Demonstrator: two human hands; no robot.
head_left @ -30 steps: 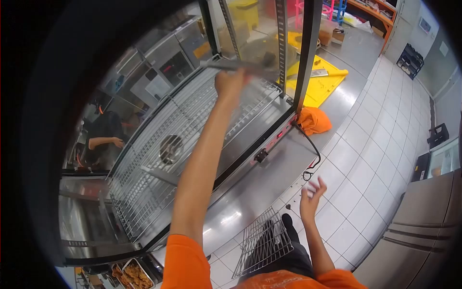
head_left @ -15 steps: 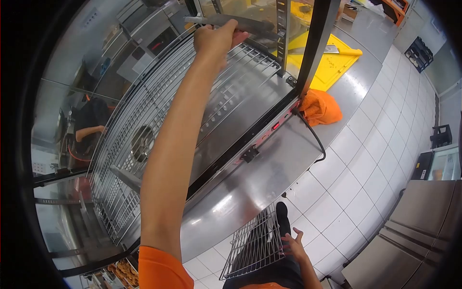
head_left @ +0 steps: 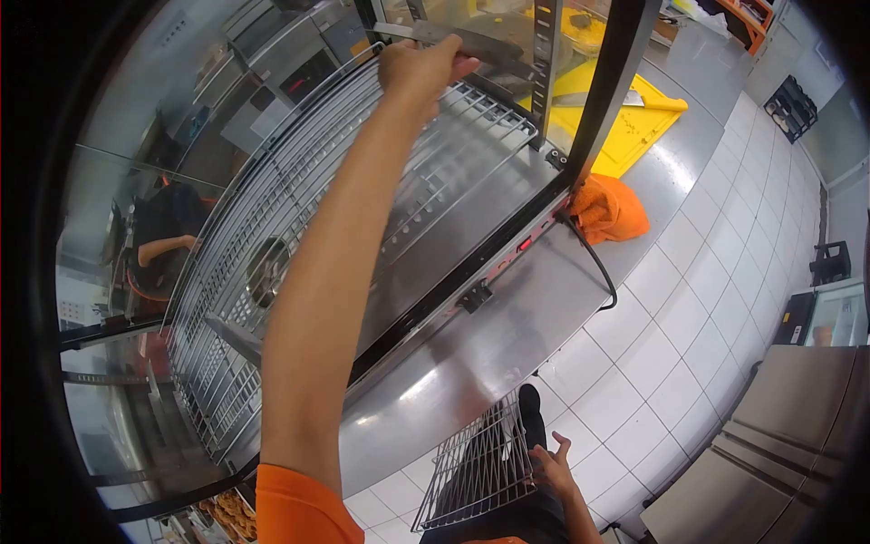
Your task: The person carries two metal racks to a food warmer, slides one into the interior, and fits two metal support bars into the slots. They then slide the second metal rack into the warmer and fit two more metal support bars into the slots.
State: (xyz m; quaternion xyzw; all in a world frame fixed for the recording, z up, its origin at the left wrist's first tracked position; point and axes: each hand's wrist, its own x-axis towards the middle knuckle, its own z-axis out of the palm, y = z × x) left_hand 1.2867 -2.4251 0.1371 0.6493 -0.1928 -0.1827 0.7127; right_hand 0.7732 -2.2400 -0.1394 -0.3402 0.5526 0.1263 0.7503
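My left hand (head_left: 421, 68) reaches into a glass-sided display warmer. Its fingers are closed around a grey metal shelf bracket (head_left: 494, 47) beside the slotted upright (head_left: 544, 63) at the far end. Below that hand, a wire rack (head_left: 362, 113) lies inside the cabinet over its metal floor (head_left: 453, 199). A second wire rack (head_left: 480, 467) leans upright in front of my legs, outside the cabinet. Close to this rack's right edge is my right hand (head_left: 555, 464), with its fingers spread apart. A round metal dish (head_left: 268, 272) shows partly behind my left forearm.
The warmer's dark frame post (head_left: 603, 100) rises near my left hand. Beyond it, a knife (head_left: 589, 97) lies on a yellow cutting board (head_left: 630, 136). An orange cloth (head_left: 612, 208) and a black cable (head_left: 598, 263) lie at the steel counter's (head_left: 553, 317) edge. Fried food (head_left: 227, 517) sits at lower left.
The view has shifted slightly, so the cabinet appears a little lower and further right. My left hand keeps its grip on the shelf bracket; my right hand stays beside the second rack.
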